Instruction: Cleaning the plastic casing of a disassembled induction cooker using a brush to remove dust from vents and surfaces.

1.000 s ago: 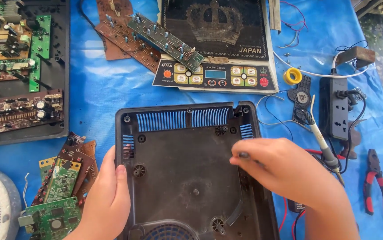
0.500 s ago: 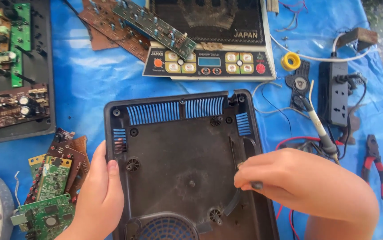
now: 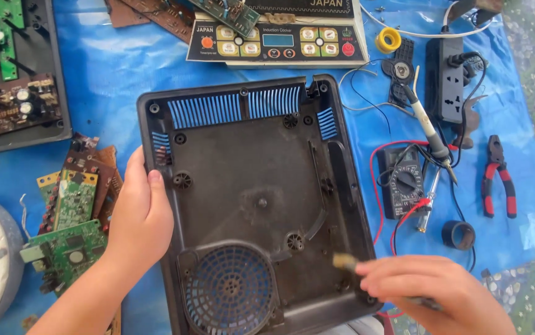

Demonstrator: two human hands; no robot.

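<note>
A black plastic cooker housing (image 3: 255, 180), empty inside, lies open on a blue sheet, with slotted vents along its far wall and a round fan grille (image 3: 229, 286) at its near left corner. My left hand (image 3: 140, 211) grips the housing's left wall, thumb over the rim. My right hand (image 3: 426, 291) is at the near right corner, closed around a small brush (image 3: 344, 262) whose pale tip points left over the housing's floor.
Circuit boards (image 3: 75, 217) lie left of the housing. A control-panel top (image 3: 280, 40) sits behind it. To the right are a multimeter (image 3: 402, 182), a soldering iron (image 3: 429, 133), a power strip (image 3: 447, 80), red-handled pliers (image 3: 498, 177), and a tape roll (image 3: 458, 235).
My right hand has drawn back from the housing's right middle to its near right corner, and the brush tip now shows. The view has shifted, so the housing sits higher in frame.
</note>
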